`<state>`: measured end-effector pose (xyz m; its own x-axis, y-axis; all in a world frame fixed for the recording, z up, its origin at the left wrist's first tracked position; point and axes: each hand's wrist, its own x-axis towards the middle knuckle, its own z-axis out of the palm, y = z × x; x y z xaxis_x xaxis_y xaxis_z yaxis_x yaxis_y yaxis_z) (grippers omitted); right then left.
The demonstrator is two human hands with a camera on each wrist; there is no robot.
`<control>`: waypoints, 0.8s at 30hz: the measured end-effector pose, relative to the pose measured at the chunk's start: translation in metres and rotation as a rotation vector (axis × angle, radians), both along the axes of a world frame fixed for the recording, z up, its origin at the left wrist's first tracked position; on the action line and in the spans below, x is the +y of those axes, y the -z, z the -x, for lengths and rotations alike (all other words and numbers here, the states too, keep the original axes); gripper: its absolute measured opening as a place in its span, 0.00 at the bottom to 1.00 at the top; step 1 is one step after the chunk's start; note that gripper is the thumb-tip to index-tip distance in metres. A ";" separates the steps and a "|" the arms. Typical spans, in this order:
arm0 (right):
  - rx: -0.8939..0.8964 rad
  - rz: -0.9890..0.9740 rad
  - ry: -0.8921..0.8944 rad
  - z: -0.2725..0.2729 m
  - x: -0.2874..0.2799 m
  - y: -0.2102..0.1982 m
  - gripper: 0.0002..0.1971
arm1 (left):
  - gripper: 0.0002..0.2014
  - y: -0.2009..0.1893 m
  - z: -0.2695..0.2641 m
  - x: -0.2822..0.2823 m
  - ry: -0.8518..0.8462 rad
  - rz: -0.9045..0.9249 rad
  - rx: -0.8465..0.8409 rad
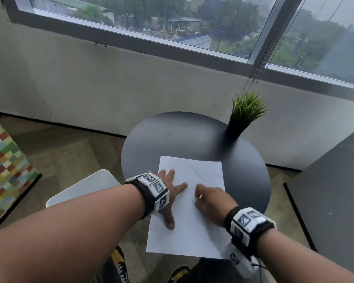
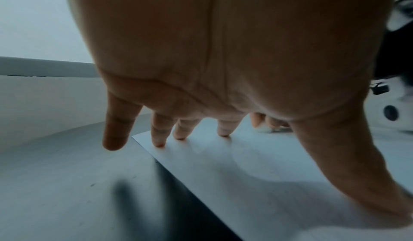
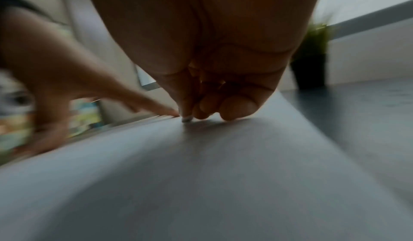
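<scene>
A white sheet of paper (image 1: 192, 231) lies on the round black table (image 1: 182, 135), its near end hanging over the table's edge. My left hand (image 1: 168, 190) rests spread on the sheet's left side; in the left wrist view its fingertips (image 2: 159, 143) press the paper (image 2: 268, 174) near its far corner. My right hand (image 1: 211, 203) sits mid-sheet with curled fingers. In the right wrist view its fingertips (image 3: 201, 110) pinch a small white piece (image 3: 186, 120), perhaps an eraser, against the paper (image 3: 201, 174). Faint pencil lines cross the sheet.
A small potted grass plant (image 1: 243, 113) stands at the table's far right edge. A white chair seat (image 1: 80, 190) is to the left of the table. A grey cabinet (image 1: 335, 190) stands on the right, a colourful checked panel (image 1: 4, 160) on the left.
</scene>
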<state>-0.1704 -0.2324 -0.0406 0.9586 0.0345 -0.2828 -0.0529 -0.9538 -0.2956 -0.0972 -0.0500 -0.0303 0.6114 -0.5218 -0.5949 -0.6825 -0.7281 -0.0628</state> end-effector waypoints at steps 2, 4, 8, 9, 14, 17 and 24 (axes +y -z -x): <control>0.047 0.002 -0.252 0.016 0.022 -0.005 0.02 | 0.69 0.001 0.001 -0.002 0.005 -0.011 -0.004; 0.088 -0.006 -0.282 0.014 0.020 -0.008 0.02 | 0.69 0.001 0.002 -0.004 0.007 -0.017 -0.001; 0.040 0.015 0.140 -0.014 -0.020 -0.008 0.05 | 0.68 -0.001 0.004 -0.003 0.001 -0.004 0.006; 0.020 0.042 0.153 -0.013 -0.021 -0.008 0.06 | 0.68 -0.001 0.003 -0.003 0.000 -0.005 0.006; 0.103 -0.016 -0.298 0.028 0.031 -0.011 0.05 | 0.69 0.001 -0.002 -0.005 0.000 -0.017 -0.007; 0.088 0.006 -0.217 0.016 0.017 -0.010 0.05 | 0.69 0.000 -0.003 -0.006 -0.006 -0.011 0.001; 0.060 0.029 -0.218 0.021 0.023 -0.011 0.05 | 0.68 -0.003 -0.003 -0.011 -0.025 -0.027 0.028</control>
<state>-0.1917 -0.2098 -0.0297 0.9106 0.2303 -0.3431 0.1391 -0.9527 -0.2702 -0.0938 -0.0609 -0.0274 0.6069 -0.4904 -0.6255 -0.6663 -0.7430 -0.0640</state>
